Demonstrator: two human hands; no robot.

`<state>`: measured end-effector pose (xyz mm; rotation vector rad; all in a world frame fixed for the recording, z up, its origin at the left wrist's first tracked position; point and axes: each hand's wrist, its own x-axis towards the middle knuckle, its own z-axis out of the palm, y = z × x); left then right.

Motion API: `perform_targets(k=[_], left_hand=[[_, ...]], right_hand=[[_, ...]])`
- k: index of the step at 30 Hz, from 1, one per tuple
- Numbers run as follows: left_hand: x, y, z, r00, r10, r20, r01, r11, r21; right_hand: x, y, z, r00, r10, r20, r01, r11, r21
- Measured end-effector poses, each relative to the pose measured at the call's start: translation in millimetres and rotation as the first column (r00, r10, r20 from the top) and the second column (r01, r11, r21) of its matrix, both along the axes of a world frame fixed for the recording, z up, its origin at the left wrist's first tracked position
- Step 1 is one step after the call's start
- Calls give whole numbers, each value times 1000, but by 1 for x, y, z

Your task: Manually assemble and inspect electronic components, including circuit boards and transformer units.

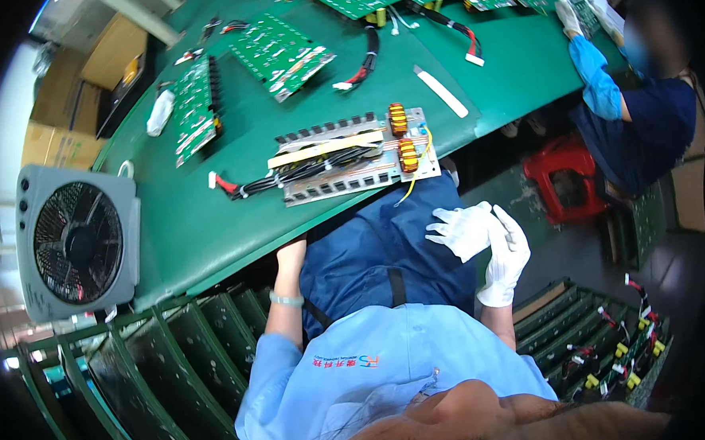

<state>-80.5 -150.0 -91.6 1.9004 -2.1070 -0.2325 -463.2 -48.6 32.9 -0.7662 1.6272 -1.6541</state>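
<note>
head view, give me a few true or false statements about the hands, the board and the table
1. The right hand wears a white glove. True.
2. The left hand rests on top of the circuit board. False: the left arm goes under the edge of the green table and its hand is hidden.
3. A second white glove is at the right hand, beside the table and not on it. True.
4. The grey fan stands to the right of the board. False: it is at the table's left end.
5. The circuit board has black and red wires running off its left side. True.
6. A co-worker's gloved hand touches that same board. False: it is at the far right end, at other boards.
</note>
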Motion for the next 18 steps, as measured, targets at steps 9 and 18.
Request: perform_targets(k=[9, 18], left_hand=[[-164, 38, 103, 380, -83, -921, 842, 444, 307], [-246, 32, 87, 223, 72, -972, 754, 619, 219]], right_hand=[[10, -4, 10, 968, -248, -34, 249, 968, 21], [0, 17, 6, 928, 19, -371, 69, 972, 224]])
